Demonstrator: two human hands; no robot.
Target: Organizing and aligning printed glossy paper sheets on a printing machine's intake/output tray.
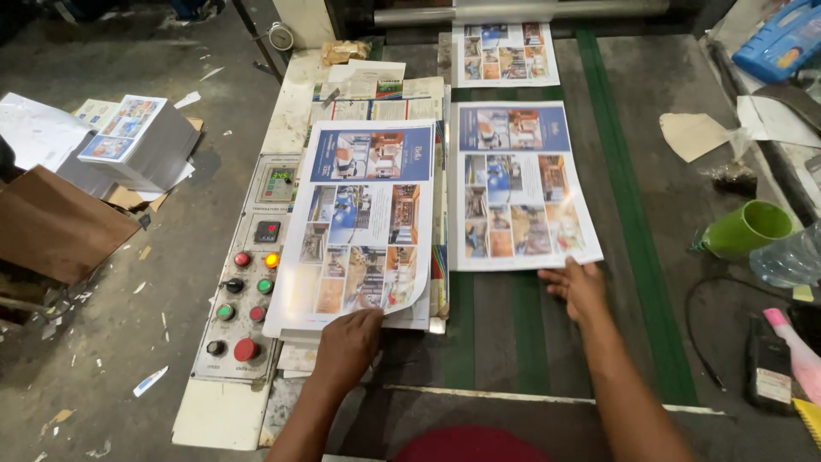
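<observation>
We see the left hand (346, 342) lying on the near edge of the top printed sheet (359, 224) of a stack, just right of the control panel (248, 274); its fingers are curled lightly, pinching the sheet's lower corner. The right hand (580, 287) rests flat, fingers spread and gripping nothing, touching the bottom edge of a second printed sheet (517, 184) on the counter (650, 231), further right of the panel.

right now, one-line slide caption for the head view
Left hand lifts top printed sheet off a stack; right hand steadies another sheet on the belt.
</observation>
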